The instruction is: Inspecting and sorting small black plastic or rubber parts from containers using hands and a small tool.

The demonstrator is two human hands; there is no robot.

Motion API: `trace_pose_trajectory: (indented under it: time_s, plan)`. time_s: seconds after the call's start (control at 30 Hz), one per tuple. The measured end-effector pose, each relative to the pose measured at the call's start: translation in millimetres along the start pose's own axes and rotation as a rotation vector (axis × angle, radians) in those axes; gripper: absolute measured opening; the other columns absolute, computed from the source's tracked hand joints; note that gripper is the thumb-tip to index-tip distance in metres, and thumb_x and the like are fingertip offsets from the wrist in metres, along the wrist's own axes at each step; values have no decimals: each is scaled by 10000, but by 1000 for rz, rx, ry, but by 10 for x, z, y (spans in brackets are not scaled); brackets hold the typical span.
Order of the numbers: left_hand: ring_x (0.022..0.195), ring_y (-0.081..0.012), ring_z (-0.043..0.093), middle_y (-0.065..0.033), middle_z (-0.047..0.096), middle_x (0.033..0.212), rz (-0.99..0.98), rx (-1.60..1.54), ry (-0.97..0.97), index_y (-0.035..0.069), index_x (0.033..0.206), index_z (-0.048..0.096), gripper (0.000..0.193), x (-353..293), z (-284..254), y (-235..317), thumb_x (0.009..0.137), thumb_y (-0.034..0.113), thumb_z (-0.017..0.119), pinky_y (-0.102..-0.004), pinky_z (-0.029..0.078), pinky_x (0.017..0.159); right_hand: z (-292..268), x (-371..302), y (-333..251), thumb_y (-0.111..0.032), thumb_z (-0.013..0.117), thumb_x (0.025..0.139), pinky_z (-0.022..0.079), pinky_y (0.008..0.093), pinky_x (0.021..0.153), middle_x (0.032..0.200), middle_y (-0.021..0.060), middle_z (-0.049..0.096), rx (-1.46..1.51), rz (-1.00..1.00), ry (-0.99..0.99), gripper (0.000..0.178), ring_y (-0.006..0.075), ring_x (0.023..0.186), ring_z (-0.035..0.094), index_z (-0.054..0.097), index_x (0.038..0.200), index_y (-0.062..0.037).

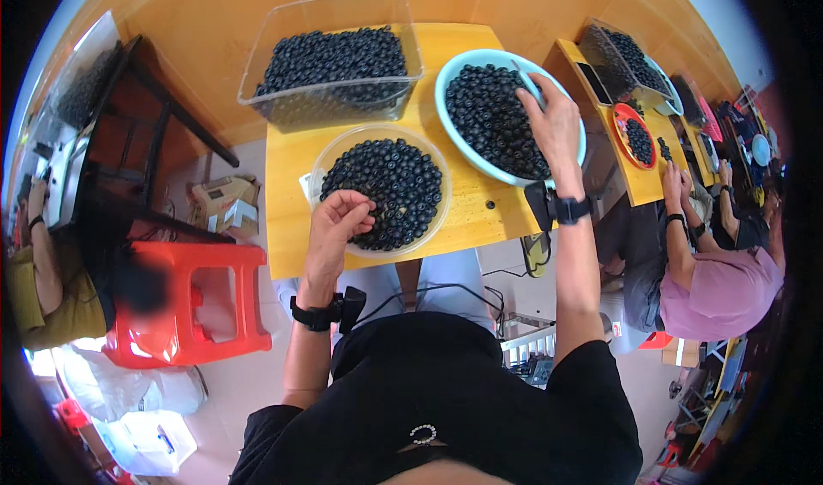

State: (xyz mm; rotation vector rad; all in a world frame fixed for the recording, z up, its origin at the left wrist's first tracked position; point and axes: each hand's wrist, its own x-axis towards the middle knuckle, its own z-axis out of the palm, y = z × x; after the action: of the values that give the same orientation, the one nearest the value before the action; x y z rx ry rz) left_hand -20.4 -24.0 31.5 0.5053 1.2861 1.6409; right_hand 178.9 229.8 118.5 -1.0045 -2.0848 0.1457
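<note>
Blueberries [386, 176] fill a round clear tub [444, 202] at the near middle of the yellow table. Over its near left side is my left hand [336, 223], thumb and fingertips drawn together; whatever they pinch is too small to make out. To the right stands a light blue basin [579, 155] with more blueberries [493, 116]. My right hand [555, 125] reaches over its right side, fingers curled down. A thin pale grey piece [525, 77] shows by its fingertips, its kind unclear. Each wrist wears a black strap.
A large clear bin [343, 99] of blueberries stands behind the tub. One loose berry [490, 204] lies on the table [480, 228]. A red stool [193, 305] is at left. Co-workers [720, 288] sit at right beside a red bowl [619, 129]; another person's arm shows far left.
</note>
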Motion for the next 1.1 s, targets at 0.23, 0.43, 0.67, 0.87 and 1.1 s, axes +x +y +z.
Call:
trace_pose_trajectory:
  time_s: [0.23,0.43,0.67,0.87,1.1]
  plan:
    - [691,-95,585,-42,631,806,120,272,64,5,898,612,95,58,-125,-2,808,31,597,-211,477,635,-201,-863,-376,-146,634,771,435,342,558,673,168,590,196,225,-240,198,265,587,585,643,926,-22]
    - [714,-109,589,-42,635,800,194,802,38,9,907,620,176,106,-157,8,734,41,622,-248,472,638,-247,-1449,-375,-126,649,778,354,269,479,545,72,473,285,392,-286,185,118,492,423,639,901,12]
    - [756,-308,584,-107,599,762,294,1185,85,37,793,569,173,-34,28,-135,675,78,688,-401,443,643,-154,-1654,-463,-101,655,773,341,257,465,538,38,452,401,435,-258,154,85,502,397,639,877,12]
    - [717,-301,563,-116,548,733,324,1212,118,35,812,564,185,15,34,-207,665,39,677,-388,434,614,-129,-1681,-519,-107,661,771,326,222,481,566,-10,490,441,435,-272,154,48,524,387,654,880,1]
    - [687,-135,609,-68,610,839,1,363,-139,9,974,602,203,14,107,32,774,26,634,-235,497,620,-220,-1720,-593,-119,653,777,337,225,490,567,9,491,447,442,-315,171,55,533,399,648,885,14]
